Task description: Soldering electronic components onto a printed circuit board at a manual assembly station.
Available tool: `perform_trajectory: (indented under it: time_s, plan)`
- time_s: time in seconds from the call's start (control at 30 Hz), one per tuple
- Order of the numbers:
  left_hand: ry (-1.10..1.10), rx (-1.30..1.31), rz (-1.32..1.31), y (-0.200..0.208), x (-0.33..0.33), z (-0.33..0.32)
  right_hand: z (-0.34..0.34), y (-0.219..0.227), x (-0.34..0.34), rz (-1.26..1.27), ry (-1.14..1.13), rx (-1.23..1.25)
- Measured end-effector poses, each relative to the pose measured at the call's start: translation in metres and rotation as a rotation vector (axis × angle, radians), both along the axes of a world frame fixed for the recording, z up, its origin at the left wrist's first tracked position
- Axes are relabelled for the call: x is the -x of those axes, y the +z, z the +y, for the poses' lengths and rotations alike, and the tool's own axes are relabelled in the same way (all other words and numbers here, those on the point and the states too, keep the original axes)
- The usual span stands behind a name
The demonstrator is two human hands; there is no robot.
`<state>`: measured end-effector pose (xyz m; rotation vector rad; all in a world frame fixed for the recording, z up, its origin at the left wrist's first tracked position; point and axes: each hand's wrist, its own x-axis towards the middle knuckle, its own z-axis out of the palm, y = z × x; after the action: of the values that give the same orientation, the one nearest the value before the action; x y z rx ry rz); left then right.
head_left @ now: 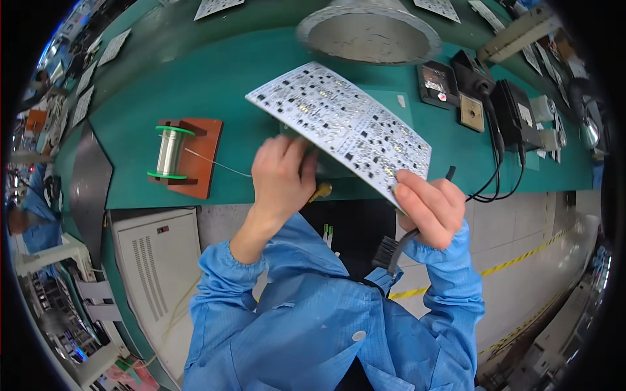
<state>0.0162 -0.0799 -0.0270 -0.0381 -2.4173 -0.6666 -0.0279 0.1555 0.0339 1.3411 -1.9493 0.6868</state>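
— Circuit board [342,127], white and crowded with small dark parts: we hold it tilted above the green counter [215,85], clear of the surface. Our left hand [282,174] is closed on its near lower edge, and our right hand [427,207] grips the right corner while also curled around a black brush [391,251].

— What could go wrong from here, do we think?

— With the right hand shared between brush and board, its hold on that corner looks thin; a slip could drop the panel onto the counter edge. The solder wire trailing from the spool [171,152] on its wooden stand [195,156] runs toward our left hand and could snag.

— And around us?

— A grey round shade [368,32] sits ahead, soldering gear with black cables [499,150] to the right, more white panels [114,47] along the counter, and a grey floor with a yellow line [515,259] below.
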Motion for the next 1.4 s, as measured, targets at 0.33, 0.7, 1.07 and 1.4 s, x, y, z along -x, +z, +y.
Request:
perform_trajectory:
  time_s: [0.33,0.7,1.07,1.4]
  plan:
    - [-0.620,-0.738,-0.619,0.025,-0.058,-0.007,-0.034,-0.026,0.028,-0.108,0.069,-0.214]
    - [-0.473,-0.976,-0.555,0.010,-0.059,0.004,0.025,-0.009,0.035,-0.541,-0.271,-0.074]
    - [-0.394,-0.690,-0.358,0.016,-0.056,0.012,-0.014,-0.027,0.011,-0.429,-0.126,-0.295]
    - [-0.300,-1.489,-0.476,0.036,-0.018,0.035,-0.030,-0.022,0.024,-0.338,-0.134,0.023]
